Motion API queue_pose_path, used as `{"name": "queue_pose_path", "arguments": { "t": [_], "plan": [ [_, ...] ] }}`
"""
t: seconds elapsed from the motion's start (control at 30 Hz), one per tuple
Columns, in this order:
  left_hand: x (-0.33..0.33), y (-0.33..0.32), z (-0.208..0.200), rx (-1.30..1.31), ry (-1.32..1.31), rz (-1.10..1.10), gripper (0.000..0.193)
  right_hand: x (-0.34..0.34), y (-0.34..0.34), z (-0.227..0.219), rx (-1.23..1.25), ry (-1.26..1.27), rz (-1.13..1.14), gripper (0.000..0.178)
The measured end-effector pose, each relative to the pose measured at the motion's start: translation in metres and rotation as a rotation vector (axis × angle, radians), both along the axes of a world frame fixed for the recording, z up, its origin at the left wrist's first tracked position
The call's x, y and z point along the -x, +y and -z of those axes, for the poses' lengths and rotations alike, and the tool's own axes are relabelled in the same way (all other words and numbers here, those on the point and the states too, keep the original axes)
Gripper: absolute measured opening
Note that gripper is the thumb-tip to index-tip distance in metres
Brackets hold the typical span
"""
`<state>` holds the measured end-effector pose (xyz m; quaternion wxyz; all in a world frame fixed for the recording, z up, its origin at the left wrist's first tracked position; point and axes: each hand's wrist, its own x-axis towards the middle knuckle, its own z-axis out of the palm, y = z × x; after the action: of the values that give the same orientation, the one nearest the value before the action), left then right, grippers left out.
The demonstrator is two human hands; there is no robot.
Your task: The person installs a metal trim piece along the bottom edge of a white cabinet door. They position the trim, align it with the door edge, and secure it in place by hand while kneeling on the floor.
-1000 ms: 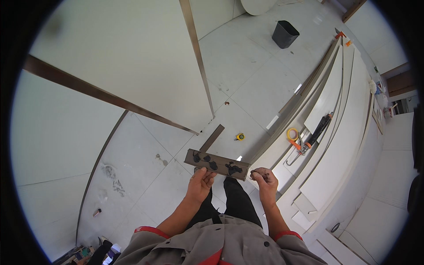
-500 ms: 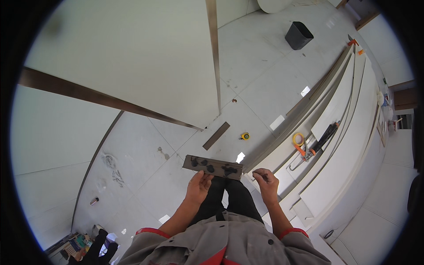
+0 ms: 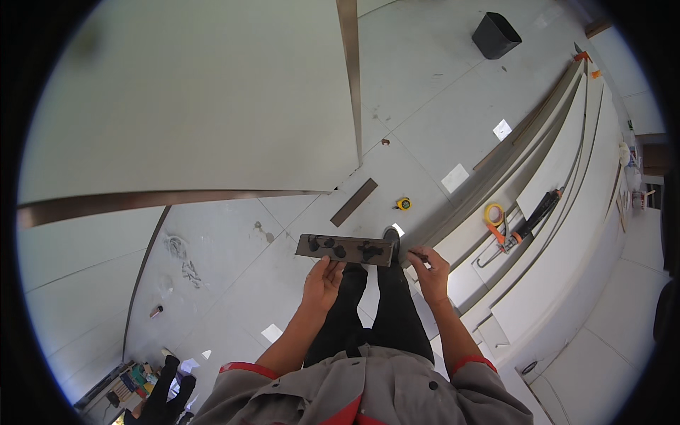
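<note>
In front of my legs a short brown strip (image 3: pixel 354 253) is held up, its upper face dotted with several black blobs. My left hand (image 3: pixel 322 283) grips its lower edge, left of the middle, with the thumb and fingertips. Just beyond the strip's right end is my right hand (image 3: pixel 431 275), its fingers pinched together. Whatever sits in that pinch, if anything, is too small to make out. A second brown strip (image 3: pixel 353 202) lies on the floor ahead, beside a yellow tape measure (image 3: pixel 404 204).
White panels (image 3: pixel 545 255) are stacked to my right, bearing a caulking gun (image 3: pixel 531 221) and a roll of yellow tape (image 3: pixel 494 214). Tall white panels with brown edging (image 3: pixel 177 197) stand at left. A dark bin (image 3: pixel 496 37) is far ahead. Another person (image 3: pixel 166 393) shows at lower left.
My view has shifted, and the held strip appears slightly higher and more level. The right hand has risen alongside the strip's end. More of the other person shows at lower left.
</note>
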<state>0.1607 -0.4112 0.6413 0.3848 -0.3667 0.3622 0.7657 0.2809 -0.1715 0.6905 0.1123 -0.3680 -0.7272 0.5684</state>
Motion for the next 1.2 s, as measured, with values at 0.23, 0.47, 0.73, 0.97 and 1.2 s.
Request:
{"name": "queue_pose_path", "arguments": {
  "t": [0.23,0.47,0.73,0.97,1.2],
  "plan": [
    [0.012,0.035,0.08,0.05,-0.031,-0.097,0.022,0.038,0.039,0.094,-0.322,0.073,-0.203,0.017],
    [0.012,0.064,0.191,0.056,-0.074,-0.093,0.023,0.055,0.066,0.209,-0.553,0.208,-0.334,0.019],
    [0.014,0.058,0.342,0.082,-0.126,-0.148,0.023,0.065,0.066,0.355,-0.63,0.258,-0.417,0.02],
    [0.038,0.055,0.427,0.024,-0.069,-0.149,0.021,0.09,0.06,0.456,-0.716,0.389,-0.49,0.018],
    [0.059,0.06,0.49,-0.034,-0.013,-0.158,0.022,0.112,0.069,0.513,-0.815,0.457,-0.542,0.018]
  ]
}}
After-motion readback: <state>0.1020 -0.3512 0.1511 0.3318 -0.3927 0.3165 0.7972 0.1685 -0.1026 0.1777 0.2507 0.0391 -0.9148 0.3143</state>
